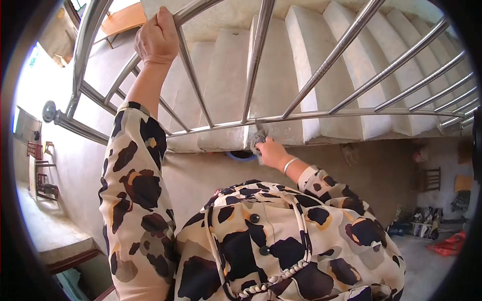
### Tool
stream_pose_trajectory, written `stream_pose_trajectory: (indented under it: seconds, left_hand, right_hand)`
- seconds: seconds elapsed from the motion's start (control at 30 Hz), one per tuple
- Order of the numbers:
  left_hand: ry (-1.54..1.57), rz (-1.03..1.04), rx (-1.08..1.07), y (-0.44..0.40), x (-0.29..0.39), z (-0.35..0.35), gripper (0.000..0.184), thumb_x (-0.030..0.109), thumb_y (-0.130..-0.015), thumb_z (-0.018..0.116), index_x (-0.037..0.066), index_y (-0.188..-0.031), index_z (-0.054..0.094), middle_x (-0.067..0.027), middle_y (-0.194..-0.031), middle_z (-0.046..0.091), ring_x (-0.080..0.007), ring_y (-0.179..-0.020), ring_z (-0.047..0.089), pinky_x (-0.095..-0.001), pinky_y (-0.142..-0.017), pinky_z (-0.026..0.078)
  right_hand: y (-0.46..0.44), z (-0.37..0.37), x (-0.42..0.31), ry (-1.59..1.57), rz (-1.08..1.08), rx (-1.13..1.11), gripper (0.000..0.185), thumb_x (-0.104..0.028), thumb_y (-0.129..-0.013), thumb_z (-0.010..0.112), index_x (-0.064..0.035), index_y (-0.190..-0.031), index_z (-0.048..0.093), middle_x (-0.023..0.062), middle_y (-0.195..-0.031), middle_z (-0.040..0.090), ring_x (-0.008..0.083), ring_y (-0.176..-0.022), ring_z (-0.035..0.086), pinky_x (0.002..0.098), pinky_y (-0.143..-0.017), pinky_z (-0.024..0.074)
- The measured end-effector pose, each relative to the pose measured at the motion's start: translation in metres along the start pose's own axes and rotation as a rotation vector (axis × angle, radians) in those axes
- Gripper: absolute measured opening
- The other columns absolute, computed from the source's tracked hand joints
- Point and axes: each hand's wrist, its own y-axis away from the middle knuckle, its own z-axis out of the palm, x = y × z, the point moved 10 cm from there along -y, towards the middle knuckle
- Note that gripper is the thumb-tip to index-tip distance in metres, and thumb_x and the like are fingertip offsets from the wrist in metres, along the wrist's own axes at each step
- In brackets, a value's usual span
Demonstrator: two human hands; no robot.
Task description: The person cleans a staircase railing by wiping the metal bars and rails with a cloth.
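Note:
My left hand (156, 39) is closed around the shiny metal handrail (193, 11) at the top left of the view. Lower down, near the middle, my right hand (272, 152) grips a crumpled grey cloth (259, 140). The cloth touches the side edge of the concrete stairs (226, 85), just under the railing's bottom bar (301, 116). Slanted metal balusters (258, 60) rise from that bar to the handrail. Part of the cloth is hidden inside my fingers.
Below the stair edge, a blue basin rim (241, 156) shows in part. A wooden chair (431, 179), shoes on a rack (426, 220) and a red bag (448, 244) are at the lower right. A wooden table (124, 21) stands at the upper left.

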Motion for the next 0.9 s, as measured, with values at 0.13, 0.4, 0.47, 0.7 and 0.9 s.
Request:
stream_pose_trajectory:
  seconds: [0.13,0.4,0.47,0.7,0.9]
  left_hand:
    - [-0.016,0.038,0.092,0.0,0.002,-0.005,0.048,0.042,-0.086,0.032,0.009,-0.065,0.06,-0.0174,-0.068,0.059,-0.0387,-0.071,0.055,-0.0441,-0.065,0.042]
    - [-0.02,0.053,0.11,0.0,-0.003,-0.005,0.041,0.038,-0.086,0.039,0.008,-0.075,0.066,-0.0165,-0.07,0.06,-0.0337,-0.071,0.057,-0.0377,-0.066,0.043]
    - [0.018,0.051,0.08,-0.001,-0.003,-0.003,0.042,0.039,-0.086,0.039,0.008,-0.076,0.066,-0.0175,-0.07,0.06,-0.0343,-0.072,0.058,-0.0379,-0.066,0.044]
    - [-0.009,0.034,0.094,0.001,0.001,-0.004,0.042,0.038,-0.087,0.037,0.01,-0.074,0.065,-0.0159,-0.071,0.061,-0.0349,-0.074,0.058,-0.0392,-0.066,0.043]
    - [-0.054,0.082,0.132,0.0,0.003,-0.004,0.043,0.037,-0.087,0.036,0.009,-0.072,0.065,-0.0158,-0.07,0.06,-0.035,-0.072,0.057,-0.0394,-0.065,0.043]
  right_hand:
    - [0.003,-0.048,0.003,-0.325,-0.091,0.338,0.035,0.002,-0.071,0.047,-0.0032,-0.104,0.056,0.0244,-0.1,0.055,0.0378,-0.094,0.053,0.0372,-0.083,0.0441]
    - [0.016,-0.307,-0.069,-0.947,-0.486,1.093,0.05,-0.002,-0.076,0.053,0.0049,-0.123,0.037,0.0142,-0.106,0.054,0.0202,-0.095,0.054,0.0296,-0.083,0.042]
    - [0.022,-0.298,-0.102,-0.356,-0.54,1.29,0.051,-0.004,-0.074,0.054,0.0053,-0.122,0.038,0.0184,-0.105,0.053,0.0281,-0.095,0.053,0.0338,-0.084,0.0409]
    - [-0.026,-0.106,-0.029,-0.573,-0.165,0.95,0.055,-0.006,-0.075,0.053,0.0043,-0.125,0.031,0.0241,-0.098,0.055,0.0393,-0.089,0.053,0.0406,-0.08,0.0424]
    - [-0.062,-0.015,0.026,-0.566,0.13,0.559,0.052,-0.008,-0.073,0.054,-0.0009,-0.122,0.037,0.0261,-0.09,0.057,0.0414,-0.086,0.054,0.0439,-0.076,0.044]
